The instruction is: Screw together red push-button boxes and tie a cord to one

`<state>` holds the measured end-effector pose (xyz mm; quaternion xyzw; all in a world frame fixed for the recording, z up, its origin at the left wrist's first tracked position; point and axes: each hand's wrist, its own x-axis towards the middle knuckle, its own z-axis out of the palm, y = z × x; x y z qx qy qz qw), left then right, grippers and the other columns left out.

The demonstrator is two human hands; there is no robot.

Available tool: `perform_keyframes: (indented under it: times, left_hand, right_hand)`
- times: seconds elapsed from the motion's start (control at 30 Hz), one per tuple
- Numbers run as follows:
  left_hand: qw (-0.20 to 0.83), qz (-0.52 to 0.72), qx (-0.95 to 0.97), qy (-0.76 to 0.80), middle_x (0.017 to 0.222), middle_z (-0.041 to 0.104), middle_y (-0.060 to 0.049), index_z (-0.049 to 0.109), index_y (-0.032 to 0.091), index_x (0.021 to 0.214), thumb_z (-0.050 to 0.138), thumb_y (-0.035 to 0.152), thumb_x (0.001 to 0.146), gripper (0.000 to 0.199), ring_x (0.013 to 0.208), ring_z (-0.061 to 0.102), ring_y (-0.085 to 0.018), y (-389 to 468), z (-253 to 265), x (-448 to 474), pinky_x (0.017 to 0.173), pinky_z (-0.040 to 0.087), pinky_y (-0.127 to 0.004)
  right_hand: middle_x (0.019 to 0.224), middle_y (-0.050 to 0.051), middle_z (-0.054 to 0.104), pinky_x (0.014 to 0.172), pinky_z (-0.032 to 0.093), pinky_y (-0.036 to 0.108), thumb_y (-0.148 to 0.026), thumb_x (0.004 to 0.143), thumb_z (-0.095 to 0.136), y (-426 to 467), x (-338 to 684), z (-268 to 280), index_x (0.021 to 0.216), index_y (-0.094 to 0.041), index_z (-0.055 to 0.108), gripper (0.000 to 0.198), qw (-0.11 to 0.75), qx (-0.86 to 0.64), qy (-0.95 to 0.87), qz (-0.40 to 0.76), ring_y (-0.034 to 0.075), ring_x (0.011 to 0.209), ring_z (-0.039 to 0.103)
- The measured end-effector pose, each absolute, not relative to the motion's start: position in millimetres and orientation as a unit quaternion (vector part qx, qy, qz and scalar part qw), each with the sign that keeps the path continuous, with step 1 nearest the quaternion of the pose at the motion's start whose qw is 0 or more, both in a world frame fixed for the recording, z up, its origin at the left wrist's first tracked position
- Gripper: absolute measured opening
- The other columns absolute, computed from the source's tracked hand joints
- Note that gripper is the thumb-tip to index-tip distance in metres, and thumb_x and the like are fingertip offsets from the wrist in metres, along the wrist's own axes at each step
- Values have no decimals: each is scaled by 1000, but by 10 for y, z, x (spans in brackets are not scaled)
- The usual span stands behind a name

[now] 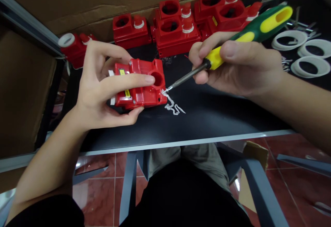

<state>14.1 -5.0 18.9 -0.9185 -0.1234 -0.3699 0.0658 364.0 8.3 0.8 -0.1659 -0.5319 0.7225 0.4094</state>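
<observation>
My left hand point(100, 85) grips a red plastic housing point(142, 94) with a round hole and yellow labels, the index finger lying across its top. In my right hand point(238, 61) is a screwdriver point(216, 56) with a green and yellow handle, held at a slant. Its metal tip meets the lower right corner of the housing. A crumpled white strip point(174, 108) trails from that corner onto the black tabletop point(207, 116). What exactly the tip presses on is too small to tell.
Several similar red housings point(178, 44) stand along the cardboard wall point(77, 6) at the back. White rings point(310, 67) and small metal parts lie at the right. A metal edge point(186, 143) borders the table in front of my lap; a grey frame post stands at the left.
</observation>
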Motion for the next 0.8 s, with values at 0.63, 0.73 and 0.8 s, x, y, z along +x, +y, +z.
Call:
perform_keyframes:
  times: [0.63,0.73,0.8]
  left_hand:
    - [135,-333,-917,-172,153,77,-17,73,22,155,99,37,99,64,137,82,-37,-151,338,58,105,82,-55]
    - [165,-304,-925,-160,155,80,-18,73,22,157,102,51,102,69,133,84,-39,-183,384,30,101,81,-58]
    - [162,-298,-930,-141,156,77,-20,76,21,158,103,51,103,68,133,82,-40,-178,411,13,102,80,-60]
  right_hand:
    - [102,-2,84,86,76,19,-48,90,109,100,3649,18,104,-22,87,36,408,-161,-520,733,8,77,82]
    - [102,-3,85,84,74,17,-48,92,108,55,3586,3,107,-21,89,35,405,-149,-517,740,7,78,84]
    - [104,-3,85,85,74,16,-48,95,106,37,3563,-8,110,-20,89,36,399,-145,-521,741,7,80,84]
